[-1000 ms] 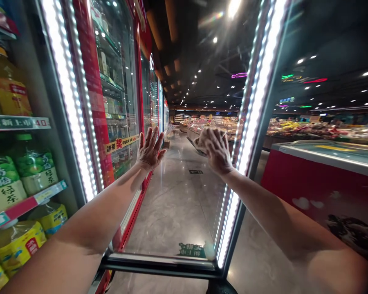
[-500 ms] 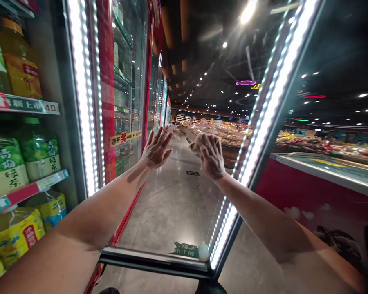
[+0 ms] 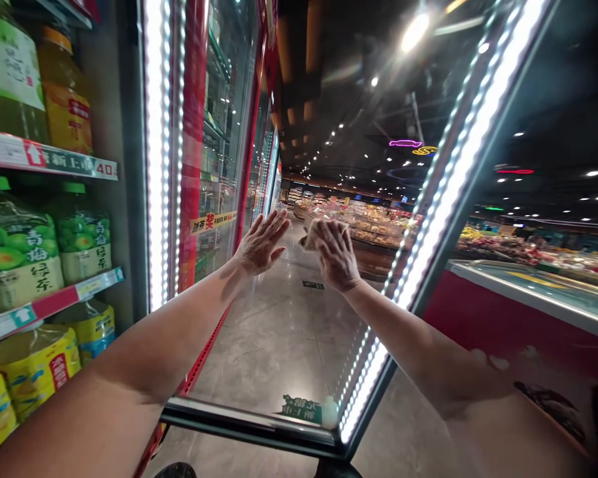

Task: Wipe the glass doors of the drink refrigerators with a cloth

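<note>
An open glass cooler door (image 3: 289,345) with lit LED strips along its frame stands in front of me. My left hand (image 3: 262,243) lies flat against the glass, fingers stretched out and apart. My right hand (image 3: 337,254) presses a beige cloth (image 3: 313,234) against the same pane, just to the right of the left hand; the cloth shows above and left of the fingers.
Cooler shelves on the left hold green tea bottles (image 3: 14,249) and yellow bottles (image 3: 34,368) with price rails. A red chest freezer (image 3: 528,312) stands at the right. A store aisle with produce displays runs beyond the glass.
Both hands have stayed on the glass; the right hand with the cloth has slid slightly left toward the left hand. My view has shifted right and up along the door.
</note>
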Available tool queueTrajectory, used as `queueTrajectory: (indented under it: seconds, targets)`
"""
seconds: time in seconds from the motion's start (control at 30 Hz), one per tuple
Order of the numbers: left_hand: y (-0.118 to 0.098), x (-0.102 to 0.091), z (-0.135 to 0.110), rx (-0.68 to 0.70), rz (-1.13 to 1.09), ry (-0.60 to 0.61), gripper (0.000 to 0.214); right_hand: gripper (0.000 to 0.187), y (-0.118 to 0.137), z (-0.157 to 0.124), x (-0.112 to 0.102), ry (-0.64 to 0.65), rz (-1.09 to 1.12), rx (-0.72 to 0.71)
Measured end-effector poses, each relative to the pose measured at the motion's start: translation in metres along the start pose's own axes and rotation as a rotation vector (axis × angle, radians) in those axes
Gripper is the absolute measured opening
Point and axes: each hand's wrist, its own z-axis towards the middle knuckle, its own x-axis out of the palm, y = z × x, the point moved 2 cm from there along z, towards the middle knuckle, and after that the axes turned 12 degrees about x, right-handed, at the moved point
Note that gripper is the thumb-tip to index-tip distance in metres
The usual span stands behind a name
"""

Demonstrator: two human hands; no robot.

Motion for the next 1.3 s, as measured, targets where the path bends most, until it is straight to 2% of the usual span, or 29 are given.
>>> queueTrajectory:
  seconds: [0.1,0.17,0.3,0.37,0.43,0.53,0.6,0.67,0.77,0.83,0.9,1.0,1.1,1.17,1.3]
  targets:
    - [0.003,-0.003,-0.005,0.023,-0.018,0.005,0.066,0.057,0.009,-0.012,0.002,0.083,-0.025,-0.152]
    - [0.007,-0.005,-0.008,0.033,-0.017,0.018,0.065,0.056,0.006,-0.002,-0.001,0.072,-0.041,-0.158]
    - [0.019,-0.006,-0.022,-0.005,0.024,0.019,0.062,0.058,0.003,0.034,-0.004,-0.026,-0.033,0.061]
    - [0.028,-0.006,-0.032,-0.055,0.03,0.008,0.061,0.059,0.01,0.038,0.001,-0.047,-0.02,0.12]
    - [0.037,-0.006,-0.041,-0.088,0.006,0.0,0.06,0.06,0.023,0.028,0.009,-0.006,-0.009,0.058]
    - [0.046,-0.005,-0.05,-0.1,-0.038,-0.014,0.059,0.06,0.038,0.009,0.019,0.071,-0.001,-0.137]
    - [0.049,-0.005,-0.052,-0.101,-0.035,-0.015,0.059,0.06,0.039,0.009,0.02,0.083,-0.006,-0.205]
    - [0.053,-0.005,-0.054,-0.096,-0.011,0.001,0.059,0.06,0.036,0.023,0.017,0.05,-0.014,-0.165]
    - [0.057,-0.006,-0.058,-0.094,0.033,0.029,0.059,0.057,0.033,0.05,0.013,-0.045,-0.013,0.011]
    - [0.06,-0.009,-0.062,-0.096,0.057,0.038,0.058,0.057,0.038,0.056,0.015,-0.072,0.0,0.078]
    - [0.064,-0.013,-0.067,-0.113,0.068,0.045,0.058,0.056,0.05,0.048,0.022,-0.039,0.011,0.04]
    - [0.068,-0.018,-0.073,-0.145,0.066,0.05,0.056,0.055,0.066,0.026,0.031,0.067,0.024,-0.111]
    - [0.072,-0.022,-0.079,-0.15,0.04,0.04,0.056,0.055,0.068,0.023,0.032,0.123,0.036,-0.194]
    - [0.075,-0.023,-0.083,-0.147,0.027,0.035,0.056,0.056,0.063,0.036,0.028,0.1,0.032,-0.173]
    - [0.081,-0.022,-0.09,-0.158,0.022,0.032,0.057,0.056,0.059,0.062,0.026,-0.052,0.028,0.013]
